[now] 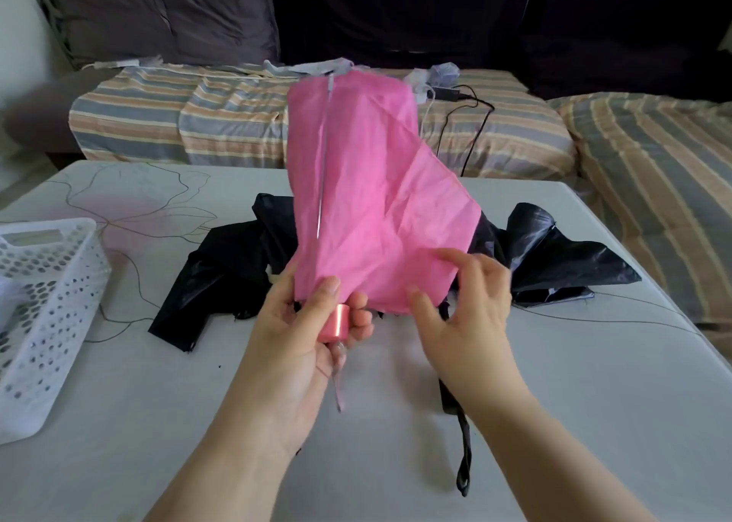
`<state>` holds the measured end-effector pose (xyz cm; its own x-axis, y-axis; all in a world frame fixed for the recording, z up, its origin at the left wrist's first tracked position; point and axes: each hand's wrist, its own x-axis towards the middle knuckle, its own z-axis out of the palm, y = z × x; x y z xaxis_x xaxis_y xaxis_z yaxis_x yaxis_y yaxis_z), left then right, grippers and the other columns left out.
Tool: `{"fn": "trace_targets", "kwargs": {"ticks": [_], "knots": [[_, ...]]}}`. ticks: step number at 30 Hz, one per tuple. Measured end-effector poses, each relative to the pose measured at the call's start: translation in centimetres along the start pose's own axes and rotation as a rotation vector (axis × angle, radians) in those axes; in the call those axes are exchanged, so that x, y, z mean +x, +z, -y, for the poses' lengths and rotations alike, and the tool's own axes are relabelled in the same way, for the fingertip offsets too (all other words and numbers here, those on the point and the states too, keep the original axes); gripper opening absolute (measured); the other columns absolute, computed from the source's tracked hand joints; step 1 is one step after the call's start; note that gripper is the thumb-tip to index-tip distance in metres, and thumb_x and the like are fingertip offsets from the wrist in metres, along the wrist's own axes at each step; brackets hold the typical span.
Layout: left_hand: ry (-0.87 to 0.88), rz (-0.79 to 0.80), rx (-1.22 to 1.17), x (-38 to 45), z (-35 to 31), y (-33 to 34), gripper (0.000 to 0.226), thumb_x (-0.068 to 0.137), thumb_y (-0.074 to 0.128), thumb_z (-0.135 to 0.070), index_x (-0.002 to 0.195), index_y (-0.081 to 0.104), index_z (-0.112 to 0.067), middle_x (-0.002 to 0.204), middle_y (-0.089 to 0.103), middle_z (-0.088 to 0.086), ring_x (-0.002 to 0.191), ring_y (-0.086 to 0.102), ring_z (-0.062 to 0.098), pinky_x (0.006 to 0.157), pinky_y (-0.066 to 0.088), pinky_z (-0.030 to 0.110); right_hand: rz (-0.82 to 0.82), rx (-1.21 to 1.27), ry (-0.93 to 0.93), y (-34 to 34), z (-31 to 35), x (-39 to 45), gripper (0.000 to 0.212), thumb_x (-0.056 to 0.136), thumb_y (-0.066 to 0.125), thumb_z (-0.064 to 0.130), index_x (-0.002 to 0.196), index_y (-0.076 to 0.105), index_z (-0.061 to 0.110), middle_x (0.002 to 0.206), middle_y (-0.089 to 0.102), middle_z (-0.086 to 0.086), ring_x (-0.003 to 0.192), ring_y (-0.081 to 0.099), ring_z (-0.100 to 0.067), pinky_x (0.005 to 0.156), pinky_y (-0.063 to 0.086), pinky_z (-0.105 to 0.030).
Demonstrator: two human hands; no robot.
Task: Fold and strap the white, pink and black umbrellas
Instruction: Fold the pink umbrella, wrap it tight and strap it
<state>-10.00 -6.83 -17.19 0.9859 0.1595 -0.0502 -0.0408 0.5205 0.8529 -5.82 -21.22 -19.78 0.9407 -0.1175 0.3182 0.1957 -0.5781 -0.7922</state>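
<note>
Left hand (313,323) grips the pink umbrella (364,197) by its handle end, fingers (360,319) curled round it, holding it upright above the tabletop (554,363) so the loose cloth hangs free to be gathered. Right hand (463,307) hovers at the cloth's lower edge, fingers spread and loosely bent, touching or just off the fabric, hard to say, likely ready to smooth the panels round the shaft. The black umbrella (237,268) sprawls unfolded on the tabletop behind. At the left edge sits a white basket (47,307); something pale lies inside, perhaps the white umbrella, too unclear to call.
</note>
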Motion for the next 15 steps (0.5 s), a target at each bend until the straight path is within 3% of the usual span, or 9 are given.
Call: {"fn": "trace_targets", "kwargs": {"ticks": [2, 4, 7, 9, 11, 15], "knots": [[-0.005, 0.000, -0.012, 0.0, 0.1, -0.2, 0.027, 0.075, 0.059, -0.022, 0.101, 0.058, -0.018, 0.069, 0.063, 0.006, 0.056, 0.060, 0.013, 0.051, 0.044, 0.022, -0.015, 0.177, 0.181, -0.3, 0.1, 0.2, 0.045, 0.084, 0.069, 0.027, 0.119, 0.040, 0.030, 0.120, 0.032, 0.008, 0.111, 0.041, -0.008, 0.095, 0.035, -0.023], [0.004, -0.004, -0.019, 0.1, 0.1, -0.3, 0.025, 0.074, 0.059, -0.021, 0.099, 0.058, -0.018, 0.068, 0.062, 0.006, 0.054, 0.057, 0.012, 0.046, 0.045, 0.018, 0.085, 0.361, 0.354, -0.5, 0.2, 0.7, 0.047, 0.084, 0.069, 0.029, 0.116, 0.035, 0.031, 0.117, 0.049, 0.005, 0.100, 0.055, -0.009, 0.089, 0.045, -0.026], [0.030, -0.025, 0.015, 0.2, 0.0, -0.4, 0.026, 0.072, 0.060, -0.020, 0.097, 0.058, -0.018, 0.067, 0.062, 0.007, 0.051, 0.054, 0.013, 0.042, 0.042, 0.018, 0.188, 0.528, 0.513, -0.5, -0.4, 1.4, 0.039, 0.086, 0.067, 0.035, 0.120, 0.050, 0.024, 0.094, 0.070, 0.003, 0.089, 0.066, -0.012, 0.091, 0.051, -0.037], [0.064, -0.056, 0.083, 0.2, -0.1, -0.5, 0.026, 0.072, 0.061, -0.018, 0.098, 0.057, -0.018, 0.066, 0.063, 0.006, 0.050, 0.053, 0.013, 0.040, 0.039, 0.018, 0.196, 0.507, 0.521, -0.6, -0.6, 1.7, 0.032, 0.088, 0.065, 0.037, 0.109, 0.059, 0.015, 0.080, 0.066, 0.006, 0.073, 0.062, -0.006, 0.077, 0.047, -0.027], [0.101, -0.090, 0.150, 0.2, 0.1, -0.7, 0.022, 0.079, 0.061, -0.010, 0.099, 0.058, -0.020, 0.064, 0.063, 0.004, 0.050, 0.054, 0.012, 0.039, 0.037, 0.018, 0.209, 0.449, 0.472, -0.5, -0.6, 1.7, 0.025, 0.090, 0.062, 0.036, 0.087, 0.062, 0.011, 0.073, 0.057, -0.001, 0.064, 0.052, -0.010, 0.068, 0.041, -0.025], [0.148, -0.182, 0.204, 0.4, 0.6, -1.1, 0.031, 0.086, 0.059, -0.002, 0.110, 0.059, -0.022, 0.067, 0.060, 0.003, 0.049, 0.054, 0.012, 0.042, 0.042, 0.017, 0.052, 0.656, 0.427, -1.4, -0.2, 2.5, 0.029, 0.099, 0.051, 0.026, 0.077, 0.059, 0.009, 0.079, 0.057, -0.005, 0.075, 0.053, -0.015, 0.079, 0.053, -0.038]]}}
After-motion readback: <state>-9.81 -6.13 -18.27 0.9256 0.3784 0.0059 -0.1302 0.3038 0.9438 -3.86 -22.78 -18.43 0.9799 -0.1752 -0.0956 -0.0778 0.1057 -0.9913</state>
